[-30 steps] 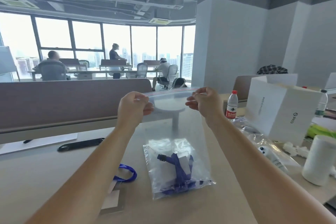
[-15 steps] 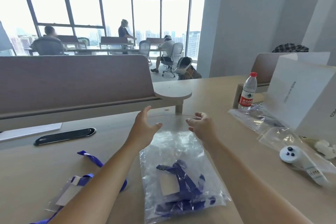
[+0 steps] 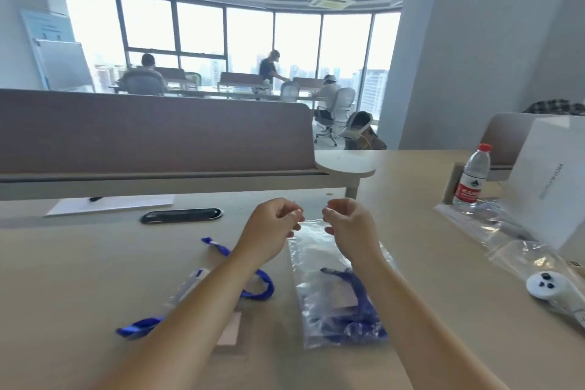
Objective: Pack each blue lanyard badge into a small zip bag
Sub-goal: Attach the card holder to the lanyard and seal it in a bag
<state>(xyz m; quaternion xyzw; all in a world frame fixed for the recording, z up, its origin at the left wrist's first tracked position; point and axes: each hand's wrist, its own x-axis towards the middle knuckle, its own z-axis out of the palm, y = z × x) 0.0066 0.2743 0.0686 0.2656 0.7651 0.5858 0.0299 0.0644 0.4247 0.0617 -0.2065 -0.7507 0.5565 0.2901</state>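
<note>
Because the zip bag (image 3: 319, 250) is thin, clear plastic, it is very light, floppy and a bit slippery. It is best held by the stiffer zip strip at its top. It lies flat on the desk (image 3: 95, 263) in the lower middle of the frame. A blue lanyard badge (image 3: 351, 301) is bunched up inside, near the bottom end.

The left hand (image 3: 272, 226) and the right hand (image 3: 348, 226) sit close together at the top edge of the bag, not touching each other. Both have their fingers curled in. The fingertips look like they pinch the zip strip, though that part is blurry.

The strap is soft and the card is stiffer, so the bag is lumpy low down and flat near the zip. I think the zip needs a firm squeeze all along its line.

A second lanyard badge (image 3: 262, 290) lies loose on the desk at lower left, partly under the left arm. There is bare desk just past the hands. On the right side are more clear bags (image 3: 493, 226), a water bottle (image 3: 471, 177), a white box (image 3: 554, 180) and a white controller (image 3: 544, 286), all well apart from the hands.
</note>
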